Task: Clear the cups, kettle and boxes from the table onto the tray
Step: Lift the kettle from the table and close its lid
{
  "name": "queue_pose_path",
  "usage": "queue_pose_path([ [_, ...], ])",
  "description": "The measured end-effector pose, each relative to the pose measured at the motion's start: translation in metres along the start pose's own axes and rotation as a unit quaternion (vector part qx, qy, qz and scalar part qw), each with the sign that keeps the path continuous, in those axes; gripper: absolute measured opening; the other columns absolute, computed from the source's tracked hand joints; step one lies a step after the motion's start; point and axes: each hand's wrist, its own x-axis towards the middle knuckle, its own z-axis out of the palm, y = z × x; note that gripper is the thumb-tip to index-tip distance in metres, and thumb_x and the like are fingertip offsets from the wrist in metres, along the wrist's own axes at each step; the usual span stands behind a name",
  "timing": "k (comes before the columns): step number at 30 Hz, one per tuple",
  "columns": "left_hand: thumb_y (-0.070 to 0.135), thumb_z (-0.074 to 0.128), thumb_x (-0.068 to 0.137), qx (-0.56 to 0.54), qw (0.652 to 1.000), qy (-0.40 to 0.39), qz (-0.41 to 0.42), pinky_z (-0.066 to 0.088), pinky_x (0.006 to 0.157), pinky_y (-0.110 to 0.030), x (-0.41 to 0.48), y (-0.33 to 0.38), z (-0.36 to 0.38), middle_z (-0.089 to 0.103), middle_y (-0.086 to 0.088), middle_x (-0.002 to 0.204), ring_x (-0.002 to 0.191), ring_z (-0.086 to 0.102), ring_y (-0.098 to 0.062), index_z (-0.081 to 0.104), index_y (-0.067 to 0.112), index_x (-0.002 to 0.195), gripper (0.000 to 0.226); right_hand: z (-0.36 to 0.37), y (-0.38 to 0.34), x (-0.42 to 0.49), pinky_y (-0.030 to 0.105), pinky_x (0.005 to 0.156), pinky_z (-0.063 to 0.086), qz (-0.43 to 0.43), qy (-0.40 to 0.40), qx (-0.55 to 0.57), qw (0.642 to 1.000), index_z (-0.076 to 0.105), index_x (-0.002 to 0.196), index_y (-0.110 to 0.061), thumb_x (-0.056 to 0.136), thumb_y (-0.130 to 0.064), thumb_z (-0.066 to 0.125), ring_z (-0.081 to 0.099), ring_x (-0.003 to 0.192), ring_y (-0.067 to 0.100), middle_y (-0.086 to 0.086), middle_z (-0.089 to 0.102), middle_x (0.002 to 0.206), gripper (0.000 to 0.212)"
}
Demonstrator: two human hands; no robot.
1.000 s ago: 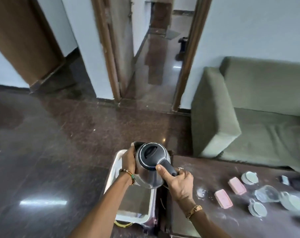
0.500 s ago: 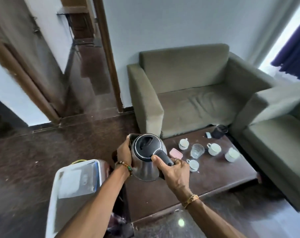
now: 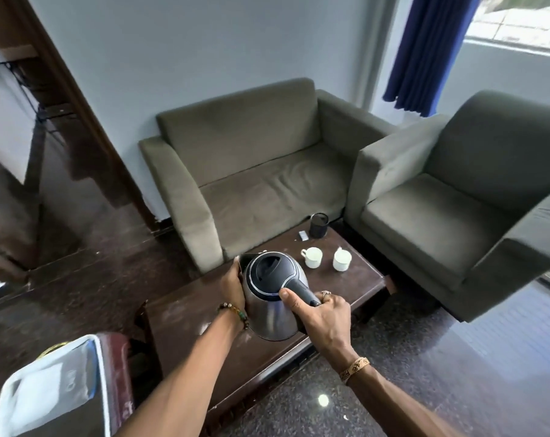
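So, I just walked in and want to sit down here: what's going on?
A person is clearing the coffee table. The right hand grips the steel kettle by its black handle, the left hand steadies its side near the spout, and it is held over the table. Two white cups and a black container stand at the far end. The white tray waits at lower left, beside the table.

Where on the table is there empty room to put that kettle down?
The near left end of the table is bare, from the kettle out to the table's left edge. There is a smaller bare strip between the white cups and the right edge. The far corner is crowded: cups, a black pot and a small white packet.
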Motion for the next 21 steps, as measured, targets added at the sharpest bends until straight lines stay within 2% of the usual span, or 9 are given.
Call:
queue_pose_path([
  [3, 0.028, 0.057, 0.094, 0.029, 0.999, -0.032, 0.014, 0.046, 0.063, -0.027, 0.002, -0.009, 0.036, 0.065, 0.008, 0.064, 0.062, 0.053, -0.006, 0.069, 0.016, 0.07, 0.03, -0.025, 0.009, 0.012, 0.032, 0.046, 0.042, 0.005, 0.032, -0.007, 0.999, 0.053, 0.055, -0.01, 0.048, -0.094, 0.064, 0.039, 0.04, 0.006, -0.004, 0.043, 0.039, 0.086],
  [5, 0.027, 0.055, 0.095, 0.041, 0.998, -0.05, 0.013, 0.045, 0.053, -0.016, 0.005, -0.017, 0.059, 0.065, 0.014, 0.053, 0.05, 0.052, 0.005, 0.069, 0.016, 0.069, 0.031, -0.039, 0.018, 0.022, 0.027, 0.044, 0.038, 0.011, 0.052, -0.005, 0.999, 0.052, 0.052, -0.007, 0.048, -0.095, 0.062, 0.038, 0.039, 0.004, -0.005, 0.043, 0.038, 0.089],
  [7, 0.03, 0.054, 0.095, 0.047, 0.996, -0.07, 0.002, 0.043, 0.046, -0.011, 0.004, -0.027, 0.082, 0.066, 0.017, 0.052, 0.045, 0.053, 0.009, 0.07, 0.017, 0.069, 0.033, -0.053, 0.03, 0.034, 0.022, 0.042, 0.034, 0.013, 0.067, -0.014, 0.998, 0.049, 0.047, -0.011, 0.051, -0.094, 0.062, 0.036, 0.039, 0.004, -0.007, 0.039, 0.037, 0.084],
  [9, 0.031, 0.054, 0.094, 0.047, 0.994, -0.096, -0.01, 0.045, 0.048, -0.012, 0.004, -0.035, 0.105, 0.068, 0.015, 0.057, 0.051, 0.058, 0.003, 0.07, 0.018, 0.066, 0.035, -0.063, 0.04, 0.046, 0.03, 0.044, 0.037, 0.024, 0.076, -0.021, 0.997, 0.046, 0.045, -0.016, 0.053, -0.092, 0.065, 0.035, 0.04, 0.005, -0.007, 0.037, 0.038, 0.079],
  [12, 0.027, 0.053, 0.095, 0.046, 0.992, -0.12, -0.013, 0.048, 0.057, -0.017, 0.012, -0.044, 0.138, 0.07, 0.009, 0.063, 0.061, 0.061, -0.006, 0.07, 0.017, 0.063, 0.038, -0.074, 0.053, 0.07, 0.045, 0.047, 0.048, 0.061, 0.084, -0.008, 0.995, 0.052, 0.05, -0.013, 0.054, -0.087, 0.072, 0.044, 0.044, 0.011, -0.004, 0.042, 0.042, 0.077],
  [14, 0.027, 0.051, 0.097, 0.032, 0.989, -0.142, -0.035, 0.051, 0.069, -0.025, 0.02, -0.047, 0.161, 0.072, -0.004, 0.077, 0.072, 0.063, -0.012, 0.074, 0.013, 0.073, 0.036, -0.08, 0.061, 0.09, 0.05, 0.049, 0.051, 0.082, 0.082, 0.002, 0.993, 0.054, 0.053, -0.01, 0.054, -0.084, 0.075, 0.046, 0.046, 0.014, -0.002, 0.043, 0.044, 0.077],
  [16, 0.029, 0.051, 0.096, 0.013, 0.988, -0.142, -0.062, 0.048, 0.08, -0.036, 0.029, -0.047, 0.18, 0.067, -0.014, 0.088, 0.082, 0.059, -0.021, 0.071, 0.006, 0.084, 0.033, -0.086, 0.063, 0.107, 0.05, 0.048, 0.051, 0.09, 0.078, 0.006, 0.993, 0.055, 0.053, -0.01, 0.055, -0.083, 0.077, 0.047, 0.046, 0.014, -0.002, 0.044, 0.044, 0.076],
  [19, 0.032, 0.053, 0.095, 0.043, 0.987, -0.141, -0.07, 0.046, 0.091, -0.046, 0.047, -0.046, 0.206, 0.066, -0.018, 0.094, 0.089, 0.056, -0.023, 0.07, 0.005, 0.086, 0.034, -0.093, 0.061, 0.131, 0.047, 0.05, 0.049, 0.087, 0.088, 0.009, 0.992, 0.056, 0.051, -0.013, 0.055, -0.083, 0.076, 0.045, 0.044, 0.012, -0.004, 0.044, 0.042, 0.073],
  [21, 0.029, 0.049, 0.098, 0.086, 0.982, -0.161, -0.04, 0.047, 0.094, -0.041, 0.06, -0.045, 0.218, 0.067, -0.019, 0.095, 0.091, 0.054, -0.021, 0.069, -0.003, 0.101, 0.038, -0.097, 0.056, 0.145, 0.043, 0.05, 0.048, 0.075, 0.094, 0.004, 0.993, 0.056, 0.049, -0.014, 0.056, -0.085, 0.073, 0.044, 0.043, 0.01, -0.003, 0.044, 0.04, 0.073],
])
